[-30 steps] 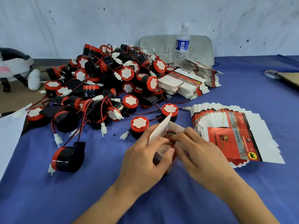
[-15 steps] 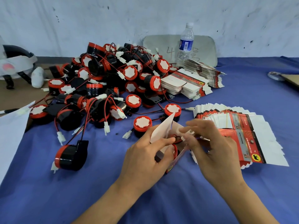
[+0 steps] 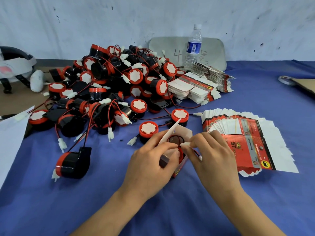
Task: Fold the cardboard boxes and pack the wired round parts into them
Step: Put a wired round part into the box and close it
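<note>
1. A small white plastic connector [image 3: 186, 144] is being pinched by the curled fingers [image 3: 202, 137] of the right hand [image 3: 214, 159], at the box's open mouth.
2. The thin cardboard box [image 3: 181, 165], glossy red outside and white inside, is being gripped by the left hand [image 3: 150, 166].
3. A round red-rimmed part [image 3: 175, 139] is being held inside that box, on the blue cloth tabletop [image 3: 170, 210].
4. Flat box blanks [image 3: 247, 138] are being displayed fanned out just beside it.

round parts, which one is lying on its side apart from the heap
The round part nearest the viewer, left of the left hand. It lies alone on its side on the blue cloth; the heap sits farther back.
</note>
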Tool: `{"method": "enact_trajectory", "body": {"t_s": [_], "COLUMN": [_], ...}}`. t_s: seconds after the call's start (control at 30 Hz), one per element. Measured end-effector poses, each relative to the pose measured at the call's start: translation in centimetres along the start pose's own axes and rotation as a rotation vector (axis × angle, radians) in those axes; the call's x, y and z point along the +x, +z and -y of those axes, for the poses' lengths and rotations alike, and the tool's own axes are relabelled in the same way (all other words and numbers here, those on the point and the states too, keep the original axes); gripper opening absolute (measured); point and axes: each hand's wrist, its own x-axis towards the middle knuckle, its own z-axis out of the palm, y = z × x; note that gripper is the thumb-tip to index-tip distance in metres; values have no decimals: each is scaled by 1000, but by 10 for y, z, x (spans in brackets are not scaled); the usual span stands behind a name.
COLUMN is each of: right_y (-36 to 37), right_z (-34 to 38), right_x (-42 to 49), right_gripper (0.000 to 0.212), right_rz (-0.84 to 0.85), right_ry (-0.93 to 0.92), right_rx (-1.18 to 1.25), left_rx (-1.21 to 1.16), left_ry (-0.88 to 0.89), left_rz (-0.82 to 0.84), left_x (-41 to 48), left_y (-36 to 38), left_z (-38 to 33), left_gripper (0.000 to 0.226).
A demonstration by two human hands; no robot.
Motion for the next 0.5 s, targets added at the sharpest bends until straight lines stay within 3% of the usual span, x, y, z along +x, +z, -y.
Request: {"method": "enact_trajectory", "body": {"t_s": [0.2, 0.37, 0.5], "right_y": [3, -6, -10], "right_z": [7, 2, -3], "right_x": [0, 4, 7], "right_gripper": [26, 20, 13], "right_rz": [18, -27, -35], "right_ry": [63, 182, 57], "right_rx": [30, 250, 221], "left_rx": [29, -16, -44], "left_ry": [-19, -38, -26], "left_rz": [21, 38, 72], "left_x": [1, 0, 0], "left_y": [-2, -2, -1], "left_z": [-2, -1, 0], "left_gripper": [49, 56, 58]}}
